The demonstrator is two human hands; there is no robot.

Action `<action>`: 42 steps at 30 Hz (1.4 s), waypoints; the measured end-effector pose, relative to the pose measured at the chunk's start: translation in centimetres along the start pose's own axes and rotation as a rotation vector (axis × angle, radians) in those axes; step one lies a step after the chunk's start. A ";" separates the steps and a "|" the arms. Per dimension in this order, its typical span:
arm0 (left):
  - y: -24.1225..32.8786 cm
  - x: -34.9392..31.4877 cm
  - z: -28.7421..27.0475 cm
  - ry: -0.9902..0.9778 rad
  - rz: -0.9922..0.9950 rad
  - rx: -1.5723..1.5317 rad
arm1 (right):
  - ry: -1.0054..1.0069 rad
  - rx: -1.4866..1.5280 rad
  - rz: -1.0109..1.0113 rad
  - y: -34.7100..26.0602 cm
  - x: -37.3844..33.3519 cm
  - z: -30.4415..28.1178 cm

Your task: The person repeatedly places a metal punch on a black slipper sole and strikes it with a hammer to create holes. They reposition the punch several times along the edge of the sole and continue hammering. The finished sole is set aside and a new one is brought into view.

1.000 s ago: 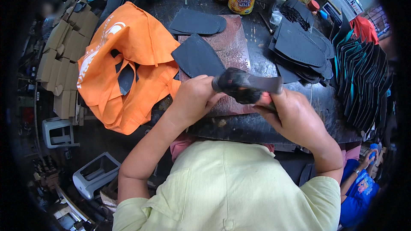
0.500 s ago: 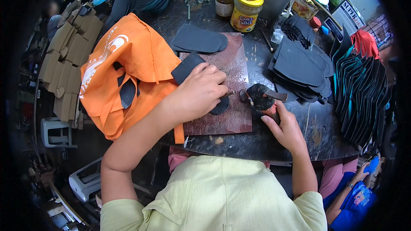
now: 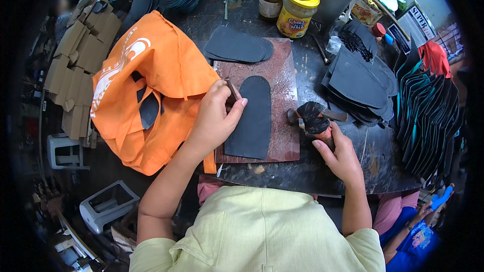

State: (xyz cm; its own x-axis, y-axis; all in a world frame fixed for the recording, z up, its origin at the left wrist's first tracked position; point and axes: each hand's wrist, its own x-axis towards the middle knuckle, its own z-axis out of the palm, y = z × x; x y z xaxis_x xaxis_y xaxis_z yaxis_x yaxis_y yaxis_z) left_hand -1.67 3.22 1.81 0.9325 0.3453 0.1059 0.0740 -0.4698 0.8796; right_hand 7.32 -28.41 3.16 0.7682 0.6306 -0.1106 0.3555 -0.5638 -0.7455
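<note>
My left hand is closed around a thin metal punch, its upper end sticking out above the fingers. It rests by the left edge of a black sole-shaped piece. That piece lies lengthwise on a worn reddish-brown board, rounded end away from me, with small holes near its far rim. To the right of the board, my right hand grips a hammer by its handle. Black wrapping covers much of the hammer's head, and red shows below it.
Beyond the board's far edge lie similar black pieces. An orange cloth bag fills the left side. More black pieces are stacked at the right, beside a long row of black-and-teal pieces. Two yellow-lidded jars stand at the back.
The black piece has been turned and now lies flat and straight on the board. My left hand has moved left and nearer me, still with the punch. The hammer stays beside the board.
</note>
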 end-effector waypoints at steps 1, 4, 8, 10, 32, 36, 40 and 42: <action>0.0 -0.3 -0.3 0.010 0.006 0.075 | -0.005 0.002 0.003 0.0 0.0 0.0; 0.5 0.5 -0.8 0.118 0.178 0.145 | -0.001 -0.020 0.010 -0.2 0.0 0.1; 0.6 3.8 0.4 0.064 0.180 -0.029 | 0.003 -0.039 0.004 -0.7 -0.2 0.2; -0.1 5.1 1.6 0.001 0.089 -0.082 | -0.001 -0.033 -0.006 -0.8 -0.3 0.2; -1.1 5.6 2.7 0.031 0.252 0.205 | 0.019 -0.032 -0.178 -6.7 1.4 -4.3; -0.9 5.5 2.8 0.018 0.299 0.258 | 0.227 0.074 -0.350 -8.5 1.9 -5.4; -0.7 5.4 3.1 -0.019 0.378 0.233 | 0.335 0.535 -0.547 -8.6 4.2 -2.4; -0.5 5.1 3.4 0.026 0.440 0.238 | 0.287 0.127 -0.710 -8.5 5.6 -1.9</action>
State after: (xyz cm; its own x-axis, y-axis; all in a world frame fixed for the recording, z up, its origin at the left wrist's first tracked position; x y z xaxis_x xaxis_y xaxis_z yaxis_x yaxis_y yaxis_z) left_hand 4.26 2.49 0.30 0.8846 0.0920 0.4572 -0.2425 -0.7467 0.6194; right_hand 9.64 -21.06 10.12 0.4930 0.6456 0.5832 0.7637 0.0001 -0.6456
